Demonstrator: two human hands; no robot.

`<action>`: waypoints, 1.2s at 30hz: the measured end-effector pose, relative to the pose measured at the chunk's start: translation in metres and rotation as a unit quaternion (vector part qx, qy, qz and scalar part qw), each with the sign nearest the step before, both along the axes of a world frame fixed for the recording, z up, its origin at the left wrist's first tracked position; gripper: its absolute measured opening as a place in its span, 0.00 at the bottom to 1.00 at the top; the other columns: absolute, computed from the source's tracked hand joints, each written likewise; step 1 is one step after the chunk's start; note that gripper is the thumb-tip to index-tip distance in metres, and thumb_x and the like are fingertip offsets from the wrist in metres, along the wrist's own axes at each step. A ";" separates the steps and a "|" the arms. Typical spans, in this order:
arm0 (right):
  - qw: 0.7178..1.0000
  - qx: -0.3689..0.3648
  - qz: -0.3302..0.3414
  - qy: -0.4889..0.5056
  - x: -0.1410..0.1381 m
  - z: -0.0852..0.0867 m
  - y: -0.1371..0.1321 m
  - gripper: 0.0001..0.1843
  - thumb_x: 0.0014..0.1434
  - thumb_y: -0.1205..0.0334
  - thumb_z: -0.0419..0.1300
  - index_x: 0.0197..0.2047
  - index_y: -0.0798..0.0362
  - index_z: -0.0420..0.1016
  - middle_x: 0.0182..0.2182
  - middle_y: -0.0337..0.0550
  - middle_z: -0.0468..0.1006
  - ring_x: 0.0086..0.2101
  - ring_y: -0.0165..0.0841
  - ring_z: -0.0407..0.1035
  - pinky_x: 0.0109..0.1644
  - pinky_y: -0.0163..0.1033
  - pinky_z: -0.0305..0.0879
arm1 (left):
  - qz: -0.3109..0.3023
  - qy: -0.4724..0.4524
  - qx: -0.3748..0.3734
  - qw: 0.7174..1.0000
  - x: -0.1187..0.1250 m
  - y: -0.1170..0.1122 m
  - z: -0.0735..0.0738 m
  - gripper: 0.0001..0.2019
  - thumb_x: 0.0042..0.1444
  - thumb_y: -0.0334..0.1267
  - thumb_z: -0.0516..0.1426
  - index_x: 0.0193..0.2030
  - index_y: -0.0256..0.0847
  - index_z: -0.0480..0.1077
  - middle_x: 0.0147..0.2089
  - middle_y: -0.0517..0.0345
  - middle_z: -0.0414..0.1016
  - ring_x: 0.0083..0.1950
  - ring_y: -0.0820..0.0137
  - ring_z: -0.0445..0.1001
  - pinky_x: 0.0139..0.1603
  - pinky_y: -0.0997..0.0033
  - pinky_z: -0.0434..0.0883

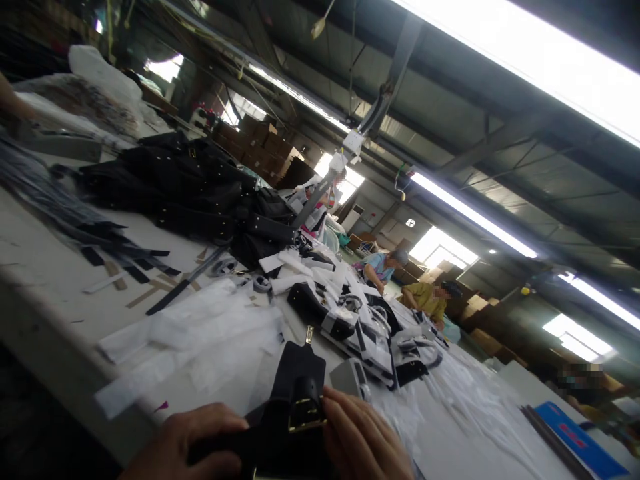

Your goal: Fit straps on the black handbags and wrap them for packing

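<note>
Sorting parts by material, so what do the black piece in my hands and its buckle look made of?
The black piece: likely leather or faux leather, smooth with a faint sheen. The buckle: probably metal, gold-coloured, glinting along its edges.

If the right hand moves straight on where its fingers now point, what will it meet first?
Probably the gold buckle on the black bag piece. The right hand has its fingertips right beside it, though exact contact is unclear.
</note>
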State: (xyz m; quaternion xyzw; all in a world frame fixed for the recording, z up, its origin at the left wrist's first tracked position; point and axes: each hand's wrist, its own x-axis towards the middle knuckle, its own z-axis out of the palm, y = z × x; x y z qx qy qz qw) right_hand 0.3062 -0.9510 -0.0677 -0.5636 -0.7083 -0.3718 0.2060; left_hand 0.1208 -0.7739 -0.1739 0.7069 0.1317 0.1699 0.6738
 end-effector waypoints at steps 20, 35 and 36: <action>0.992 -0.103 -0.052 0.043 0.003 0.015 0.000 0.18 0.61 0.71 0.59 0.54 0.55 0.72 0.45 0.50 0.84 0.42 0.37 0.81 0.46 0.36 0.80 | -0.083 -0.008 -0.124 0.989 -0.010 0.023 0.014 0.20 0.53 0.54 0.65 0.46 0.43 0.79 0.45 0.56 0.85 0.49 0.54 0.80 0.48 0.66 0.74; 0.853 -0.469 0.024 0.229 -0.041 0.079 0.055 0.21 0.65 0.49 0.61 0.58 0.47 0.72 0.46 0.42 0.82 0.46 0.36 0.77 0.60 0.39 0.65 | -0.098 -0.070 -0.039 0.992 -0.018 0.033 0.080 0.10 0.53 0.35 0.65 0.43 0.48 0.82 0.41 0.64 0.84 0.45 0.65 0.78 0.46 0.74 0.71; 0.833 -0.496 0.003 0.244 -0.044 0.082 0.059 0.17 0.65 0.50 0.62 0.54 0.46 0.76 0.40 0.38 0.83 0.40 0.33 0.77 0.52 0.35 0.68 | -0.090 -0.063 -0.031 0.993 -0.019 0.035 0.081 0.11 0.51 0.33 0.66 0.43 0.48 0.82 0.40 0.65 0.84 0.44 0.65 0.78 0.45 0.75 0.71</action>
